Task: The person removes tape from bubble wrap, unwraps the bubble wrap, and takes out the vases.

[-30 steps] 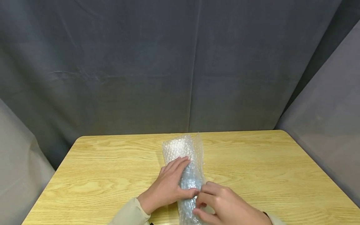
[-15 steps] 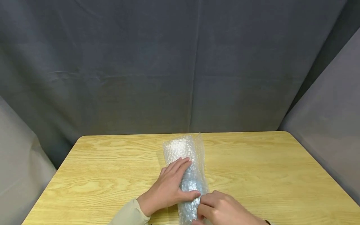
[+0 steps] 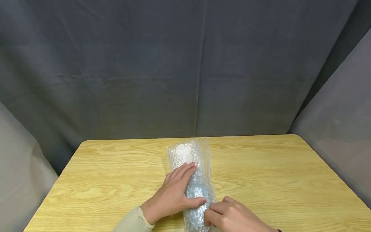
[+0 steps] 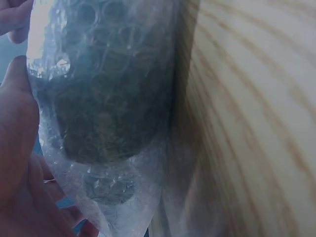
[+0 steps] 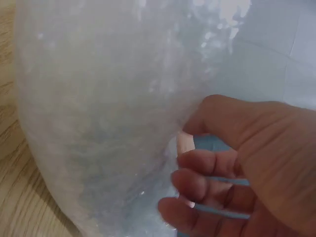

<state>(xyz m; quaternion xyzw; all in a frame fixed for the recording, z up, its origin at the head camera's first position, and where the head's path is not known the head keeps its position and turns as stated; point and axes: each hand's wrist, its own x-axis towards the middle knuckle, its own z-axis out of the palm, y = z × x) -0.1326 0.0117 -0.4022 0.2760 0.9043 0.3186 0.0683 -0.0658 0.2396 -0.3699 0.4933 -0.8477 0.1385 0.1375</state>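
Observation:
A long roll of clear bubble wrap lies lengthwise on the table, its near end cut off by the frame. Inside it, the left wrist view shows a dark, bottle-like shape that tapers toward a small round end; the layers blur its details. My left hand rests over the roll from the left, fingers extended across the top and thumb along the near part. At the roll's right side, my right hand pinches the wrap's loose edge between thumb and bent index finger. The other fingers curl beside the film.
The wood-grain table stretches out on both sides of the roll. A dark grey curtain hangs behind its far edge, with lighter cloth panels to the left and right. A loose flap of wrap stands up at the roll's far right.
My right hand has shifted slightly right and toward me along the roll's side, and its thumb has gone out of sight in the head view. My left hand stays in place.

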